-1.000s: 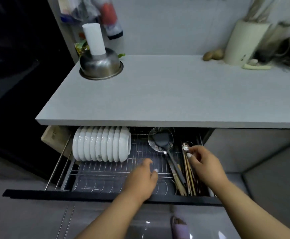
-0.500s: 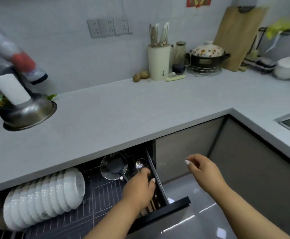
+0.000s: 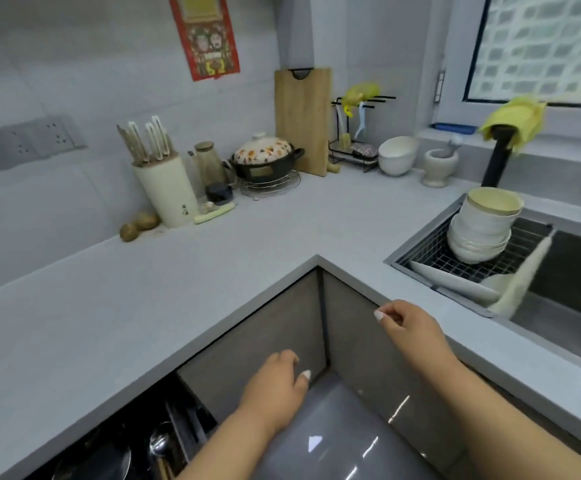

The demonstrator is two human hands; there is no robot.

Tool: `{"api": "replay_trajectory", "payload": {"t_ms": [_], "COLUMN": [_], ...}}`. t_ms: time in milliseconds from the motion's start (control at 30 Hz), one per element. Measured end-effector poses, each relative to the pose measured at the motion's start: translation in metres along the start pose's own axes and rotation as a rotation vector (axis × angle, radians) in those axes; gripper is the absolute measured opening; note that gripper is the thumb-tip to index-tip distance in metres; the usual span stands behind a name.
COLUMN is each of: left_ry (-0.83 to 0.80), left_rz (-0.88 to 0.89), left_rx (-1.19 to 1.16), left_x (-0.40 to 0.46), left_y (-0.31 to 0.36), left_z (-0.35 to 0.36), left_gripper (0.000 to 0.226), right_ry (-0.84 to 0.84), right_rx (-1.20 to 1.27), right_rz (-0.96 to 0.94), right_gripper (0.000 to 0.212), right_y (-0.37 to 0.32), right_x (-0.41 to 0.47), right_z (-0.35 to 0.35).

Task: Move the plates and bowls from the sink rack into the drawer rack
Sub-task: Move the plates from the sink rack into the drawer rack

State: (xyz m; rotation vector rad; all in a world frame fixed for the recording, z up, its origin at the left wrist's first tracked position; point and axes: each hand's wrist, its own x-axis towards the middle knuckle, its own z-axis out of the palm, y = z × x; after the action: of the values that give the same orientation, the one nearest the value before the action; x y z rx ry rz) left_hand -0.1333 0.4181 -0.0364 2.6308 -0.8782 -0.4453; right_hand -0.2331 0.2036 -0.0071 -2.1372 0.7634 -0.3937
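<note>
Bowls [image 3: 479,230] stand stacked in the sink rack [image 3: 431,252] at the right edge of the desk [image 3: 185,271], with 1 plate [image 3: 455,280] leaning along the rack's near side; all wait to be lifted out. Only a corner of the drawer rack [image 3: 116,452] shows, under the desk's near left edge, and what it holds there looks like utensils. Both hands are bare of load: the right hand [image 3: 412,323] hangs near the desk's front edge short of the sink, its grip loosely curled and holding nothing, and the left hand [image 3: 275,389] is low before the cabinet, grip relaxed. I judge the step to be the reach for a fresh load; next, the right hand must cross to the rack and take the top bowl or the plate by its rim.
</note>
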Motion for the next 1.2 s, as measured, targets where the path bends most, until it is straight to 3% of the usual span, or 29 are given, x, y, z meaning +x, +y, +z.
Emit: {"api": "replay_trajectory", "payload": {"t_ms": [267,400,533,700,833,1033,1200], "left_ry": [-0.107,-0.239,-0.339,-0.444,-0.501,-0.501,-0.492], "left_rz": [0.16,0.185,0.245,0.283,0.309,0.326,0.332], "left_rx": [0.045,0.12,0.241,0.374,0.458,0.46,0.429], "left_x": [0.079,0.117,0.145,0.172,0.184,0.186,0.186], "left_y": [0.09,0.132,0.163,0.184,0.193,0.189,0.187], "left_z": [0.034,0.044,0.058,0.072,0.073,0.078,0.079], "left_gripper": [0.063,0.08,0.084,0.084,0.085,0.091,0.092], "right_ry": [0.206,0.246,0.182,0.046,-0.006,0.056,0.126], "right_rx": [-0.023,-0.158,-0.338,-0.459,-0.487,-0.488,-0.357], "right_rz": [0.14,0.169,0.194,0.199,0.183,-0.003,-0.032], "right_gripper": [0.006,0.03,0.037,0.018,0.019,0.011,0.005], "right_y": [0.075,0.113,0.145,0.162,0.172,0.178,0.19], "right_x": [0.071,0.104,0.127,0.145,0.152,0.152,0.151], "right_z": [-0.068,-0.086,-0.088,-0.091,-0.093,-0.089,-0.088]}}
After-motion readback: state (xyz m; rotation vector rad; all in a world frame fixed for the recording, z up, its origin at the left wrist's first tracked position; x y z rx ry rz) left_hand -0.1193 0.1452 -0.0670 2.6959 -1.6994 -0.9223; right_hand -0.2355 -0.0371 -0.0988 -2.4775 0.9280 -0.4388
